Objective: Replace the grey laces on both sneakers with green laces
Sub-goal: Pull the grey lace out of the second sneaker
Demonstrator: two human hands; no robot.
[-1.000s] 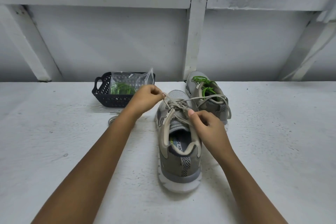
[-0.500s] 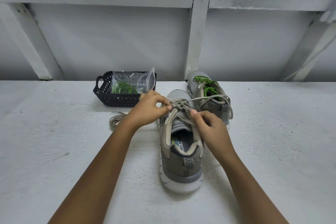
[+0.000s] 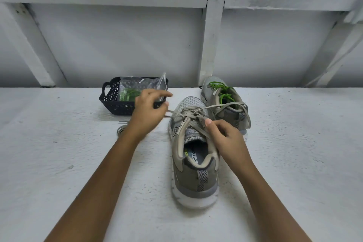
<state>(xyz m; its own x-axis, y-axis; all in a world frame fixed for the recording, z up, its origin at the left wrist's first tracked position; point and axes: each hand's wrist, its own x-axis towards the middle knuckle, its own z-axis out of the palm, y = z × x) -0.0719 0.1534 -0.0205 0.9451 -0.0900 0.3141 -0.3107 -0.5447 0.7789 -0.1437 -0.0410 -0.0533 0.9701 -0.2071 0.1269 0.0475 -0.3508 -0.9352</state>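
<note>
A grey sneaker (image 3: 193, 175) stands heel toward me in the middle of the white surface, still threaded with a grey lace (image 3: 222, 107). My left hand (image 3: 148, 111) pinches one end of that lace just left of the sneaker's toe. My right hand (image 3: 225, 139) pinches the lace at the eyelets on the sneaker's right side. A loop of the grey lace trails over the second sneaker (image 3: 225, 102), which stands behind and to the right and carries a green lace (image 3: 222, 90).
A black perforated basket (image 3: 112, 100) at the back left holds a clear plastic bag (image 3: 141, 86) with green laces inside. A loose grey lace (image 3: 120, 129) lies on the surface beside my left wrist. A white framed wall rises behind the surface.
My left hand has moved left and away from the sneaker, drawing a lace end out sideways. My right hand has stayed at the eyelets.
</note>
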